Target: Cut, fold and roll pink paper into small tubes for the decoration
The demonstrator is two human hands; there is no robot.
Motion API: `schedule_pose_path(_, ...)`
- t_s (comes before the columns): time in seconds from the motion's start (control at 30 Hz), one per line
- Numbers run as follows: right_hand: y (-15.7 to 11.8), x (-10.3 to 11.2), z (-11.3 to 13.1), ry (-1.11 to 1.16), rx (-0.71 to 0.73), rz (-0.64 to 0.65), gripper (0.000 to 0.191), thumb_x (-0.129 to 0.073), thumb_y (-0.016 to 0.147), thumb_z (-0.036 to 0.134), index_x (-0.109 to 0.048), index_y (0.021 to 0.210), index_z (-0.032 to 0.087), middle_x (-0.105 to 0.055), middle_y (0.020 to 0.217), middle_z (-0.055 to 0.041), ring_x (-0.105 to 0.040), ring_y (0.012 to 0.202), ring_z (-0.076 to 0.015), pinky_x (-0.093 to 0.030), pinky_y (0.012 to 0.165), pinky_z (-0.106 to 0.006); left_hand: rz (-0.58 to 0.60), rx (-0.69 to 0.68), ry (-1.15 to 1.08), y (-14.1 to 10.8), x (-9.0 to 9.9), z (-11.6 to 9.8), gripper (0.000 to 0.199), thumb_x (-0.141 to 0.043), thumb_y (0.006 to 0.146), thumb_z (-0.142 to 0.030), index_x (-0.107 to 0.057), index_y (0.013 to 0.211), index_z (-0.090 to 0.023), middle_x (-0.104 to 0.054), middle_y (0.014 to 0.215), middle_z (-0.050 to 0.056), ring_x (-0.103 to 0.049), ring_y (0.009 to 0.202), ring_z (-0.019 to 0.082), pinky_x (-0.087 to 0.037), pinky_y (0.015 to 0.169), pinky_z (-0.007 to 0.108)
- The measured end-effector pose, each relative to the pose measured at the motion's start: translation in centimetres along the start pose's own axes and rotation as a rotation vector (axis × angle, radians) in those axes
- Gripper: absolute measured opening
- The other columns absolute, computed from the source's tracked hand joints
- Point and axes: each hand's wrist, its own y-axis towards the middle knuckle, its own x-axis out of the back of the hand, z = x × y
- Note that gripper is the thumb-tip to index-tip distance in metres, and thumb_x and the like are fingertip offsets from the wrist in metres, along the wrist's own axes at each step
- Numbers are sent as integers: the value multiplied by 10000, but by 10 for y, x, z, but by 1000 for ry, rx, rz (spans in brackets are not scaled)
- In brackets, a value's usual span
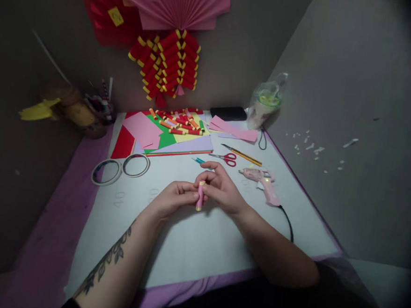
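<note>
We see that both hands meet in the middle, and between them stands a small pink paper roll (pixel 200 196) with yellow ends. The left hand (pixel 174 201) is narrow: its thumb and fingers press the roll from the left side. The right hand (pixel 222 192) holds the roll too, near its top end, with the thumb and bent fingers close together, while one finger is stretched out above. The roll is nearly upright and tilts only a little.

Just beyond the fingers of the right hand we notice a teal tool (pixel 198 160), which is partly covered by this hand. Farther beyond it lie the scissors (pixel 230 160) with red handles and an orange pencil-like tool (pixel 245 155). To the right of the right hand, a pink glue gun (pixel 265 180) rests on its side, with a small light glowing on its body.

Beyond the left hand and to its left, we find two tape rolls (pixel 135 175), lying flat and side by side. Straight ahead of both hands there are coloured paper sheets (pixel 181 145), and upon them a pile of small paper rolls (pixel 183 122), mostly red or orange with yellow ends.
</note>
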Motion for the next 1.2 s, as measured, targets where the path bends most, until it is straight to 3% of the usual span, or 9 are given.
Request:
schedule_pose_path(0.2,2,-2,0,-47,0,4,469,-684,769,322,-400,1138,260,-587,875,7,-562,635,-112,-481,521,-236,1,-3,-30,1,0,2,251,-770,694,-363,-737,737,-119,-718,783,98,-637,740,181,-466,749,292)
schedule_pose_path(0.33,5,3,0,-146,94,-55,478,-709,742,340,-433,1123,251,-595,982,-43,-588,877,-172,-503,741,-326,-48,24,-64,1,-1,2,252,-772,691,-340,-743,802,-116,-720,785,107,-631,694,176,-472,710,290)
schedule_pose_path(0.43,5,15,9,-227,166,-247,415,-687,754,347,-461,1088,250,-598,1010,-48,-582,921,-179,-477,823,-357,-144,26,-118,2,1,2,279,-782,678,-331,-743,855,-119,-724,790,106,-630,684,172,-478,704,290)
schedule_pose_path(0.57,7,35,28,-496,195,-507,265,-616,804,317,-494,1026,238,-607,903,-29,-585,840,-176,-468,773,-344,-293,-27,-123,5,5,2,284,-774,684,-336,-735,864,-120,-725,794,100,-634,697,164,-480,712,278)
schedule_pose_path(0.63,12,39,34,-756,168,-449,206,-612,798,288,-545,981,223,-614,884,-32,-582,817,-184,-460,757,-348,-355,-86,-73,7,5,4,307,-765,696,-361,-727,893,-130,-728,815,93,-631,691,153,-476,702,264)
schedule_pose_path(0.7,20,38,36,-1004,147,-304,118,-601,791,244,-599,903,207,-630,879,-43,-582,809,-196,-452,762,-361,-410,-168,29,7,4,6,320,-752,709,-392,-720,907,-142,-725,811,79,-637,715,157,-477,719,264)
schedule_pose_path(0.77,26,31,36,-1127,179,-188,78,-568,800,199,-628,851,199,-645,876,-55,-588,828,-209,-451,782,-376,-452,-261,155,6,1,8,314,-728,731,-413,-717,901,-149,-715,783,66,-651,775,181,-479,759,277)
schedule_pose_path(1.0,10,-6,43,-1030,618,-91,240,-487,830,110,-624,972,247,-617,974,-71,-575,972,-235,-457,866,-426,-540,-505,459,-5,-6,6,209,-709,745,-288,-724,942,-217,-710,952,60,-641,887,199,-452,881,292)
schedule_pose_path(1.2,5,0,14,-1046,599,-82,285,-488,833,121,-560,1077,250,-592,1046,-87,-544,1047,-251,-454,904,-461,-500,-531,570,3,2,11,175,-692,732,-219,-713,904,-240,-693,953,60,-603,940,209,-419,919,301)
